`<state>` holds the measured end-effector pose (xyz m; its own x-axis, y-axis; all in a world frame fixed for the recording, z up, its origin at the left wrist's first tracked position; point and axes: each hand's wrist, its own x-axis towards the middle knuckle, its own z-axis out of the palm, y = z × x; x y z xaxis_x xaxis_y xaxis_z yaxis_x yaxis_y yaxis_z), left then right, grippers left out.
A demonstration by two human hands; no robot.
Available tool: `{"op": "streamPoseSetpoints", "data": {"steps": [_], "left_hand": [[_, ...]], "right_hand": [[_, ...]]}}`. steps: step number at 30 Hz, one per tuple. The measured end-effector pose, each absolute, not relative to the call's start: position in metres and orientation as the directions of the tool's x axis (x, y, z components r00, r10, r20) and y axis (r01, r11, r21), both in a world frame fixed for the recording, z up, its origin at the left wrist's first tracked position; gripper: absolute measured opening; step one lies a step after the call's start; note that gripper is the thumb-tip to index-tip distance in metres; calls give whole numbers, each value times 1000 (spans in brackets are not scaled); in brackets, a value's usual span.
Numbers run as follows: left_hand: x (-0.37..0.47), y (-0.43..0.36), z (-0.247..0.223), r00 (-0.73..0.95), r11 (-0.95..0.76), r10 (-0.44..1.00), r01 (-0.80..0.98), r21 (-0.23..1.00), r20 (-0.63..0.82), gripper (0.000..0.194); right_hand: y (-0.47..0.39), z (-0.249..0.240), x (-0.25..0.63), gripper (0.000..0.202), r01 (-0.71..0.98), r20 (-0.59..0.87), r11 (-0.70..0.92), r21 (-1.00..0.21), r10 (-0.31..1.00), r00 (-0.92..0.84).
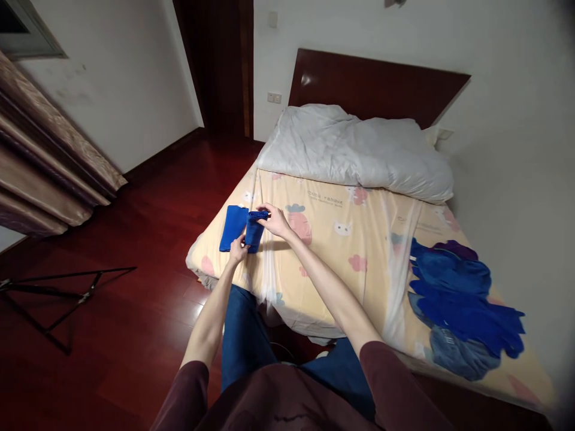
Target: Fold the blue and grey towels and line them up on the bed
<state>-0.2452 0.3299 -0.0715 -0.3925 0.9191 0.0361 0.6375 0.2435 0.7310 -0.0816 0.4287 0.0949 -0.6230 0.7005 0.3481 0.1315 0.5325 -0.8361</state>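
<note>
Between my hands is a folded blue cloth (254, 232), raised on edge at the left side of the bed. My right hand (275, 220) pinches its upper right corner. Lower down, my left hand (239, 248) grips its bottom left edge between thumb and fingers. Just left of it, a flat folded blue piece (232, 228) lies on the patterned bed sheet (323, 263), partly hidden behind the held cloth and my left hand. What kind of garment the cloth is, I cannot tell.
A loose heap of blue clothes (467, 311) lies on the bed's right side. The grey-white quilt (359, 146) is bunched against the dark headboard (372, 84). Black tripod legs (81, 296) stand on the red floor at left, near the curtain (54, 149).
</note>
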Motion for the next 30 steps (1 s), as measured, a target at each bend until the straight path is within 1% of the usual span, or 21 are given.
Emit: {"op": "streamPoseSetpoints", "data": {"steps": [5, 7, 9, 11, 12, 13, 14, 16, 18, 19, 21, 23, 25, 26, 28, 30], "left_hand": [[-245, 333, -84, -450, 283, 893, 560, 778, 0, 43], [-245, 332, -82, -471, 274, 882, 538, 797, 15, 50], [-242, 326, -77, -542, 267, 837, 524, 809, 75, 65], [-231, 312, -72, -665, 274, 731, 493, 826, 154, 76], [-221, 300, -71, -720, 276, 669, 469, 839, 183, 76], [-208, 285, -71, -757, 264, 619, 449, 854, 207, 73], [-192, 267, -73, -769, 243, 599, 438, 865, 222, 67], [-154, 224, -83, -735, 227, 651, 425, 876, 188, 53], [-112, 178, -97, -655, 261, 752, 395, 881, 71, 41], [-92, 156, -105, -575, 275, 818, 392, 878, 1, 36], [-59, 122, -117, -338, 231, 937, 399, 887, -92, 30], [-38, 103, -124, -41, 135, 991, 409, 902, -129, 29], [-28, 99, -125, 204, 38, 969, 434, 900, -139, 29], [-27, 102, -123, 291, -4, 946, 455, 891, -145, 30], [-27, 115, -118, 405, -79, 901, 507, 859, -157, 32], [-26, 133, -111, 499, -161, 849, 560, 812, -176, 34]], "right_hand": [[436, 84, -99, 40, 149, 331, 551, -821, 673, -662], [438, 83, -103, 47, 154, 348, 579, -800, 658, -667], [437, 84, -100, 58, 172, 389, 616, -769, 664, -639], [433, 83, -88, 68, 203, 439, 628, -752, 706, -556], [428, 80, -78, 69, 215, 456, 614, -760, 738, -497], [422, 75, -65, 67, 219, 460, 586, -780, 775, -433], [413, 66, -49, 64, 218, 449, 544, -810, 815, -366], [387, 39, -9, 57, 209, 378, 427, -880, 894, -240], [349, 1, 40, 53, 211, 239, 259, -943, 964, -114], [326, -20, 66, 51, 207, 154, 164, -964, 986, -65], [274, -62, 123, 50, 225, -5, -7, -974, 1000, 10], [221, -97, 180, 44, 245, -128, -158, -956, 983, 133], [174, -121, 231, 40, 242, -198, -250, -938, 955, 220], [154, -128, 252, 40, 213, -216, -281, -936, 934, 284], [128, -134, 284, 40, 133, -237, -314, -940, 881, 409], [117, -133, 302, 40, 51, -254, -319, -946, 834, 490]]}}
